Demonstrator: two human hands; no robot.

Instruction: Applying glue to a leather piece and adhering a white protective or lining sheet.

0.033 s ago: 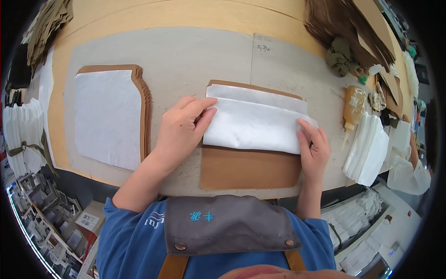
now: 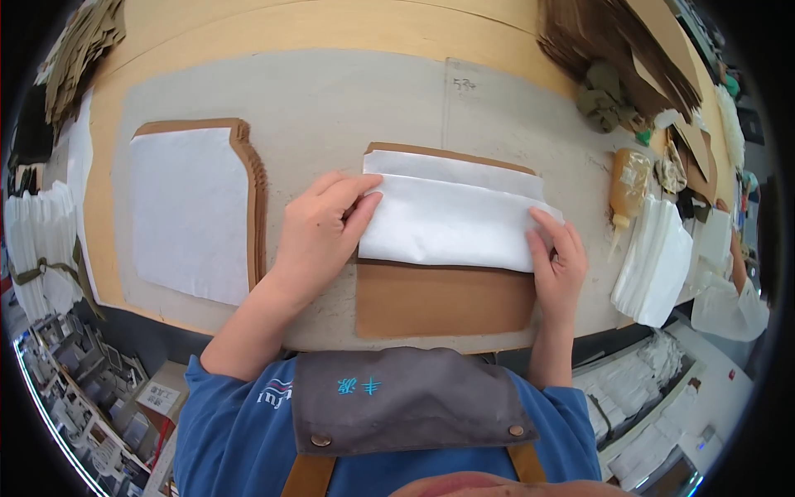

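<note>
My left hand (image 2: 323, 232) grips the left edge of a white sheet (image 2: 443, 219) between thumb and fingertips. My right hand (image 2: 559, 261) has thumb and fingertips closed on the sheet's right edge. The sheet has a horizontal fold and covers the upper part of a brown panel (image 2: 443, 298), whose lower part is bare. A stack of brown pieces topped with a white sheet (image 2: 189, 211) lies to the left of my left hand.
Bundled white pieces (image 2: 41, 244) sit at far left, more (image 2: 650, 261) at right beside a glue bottle (image 2: 628, 186). Brown sheets (image 2: 613, 50) and a green cloth (image 2: 598, 103) lie at back right. A co-worker's arm (image 2: 737, 273) shows at far right.
</note>
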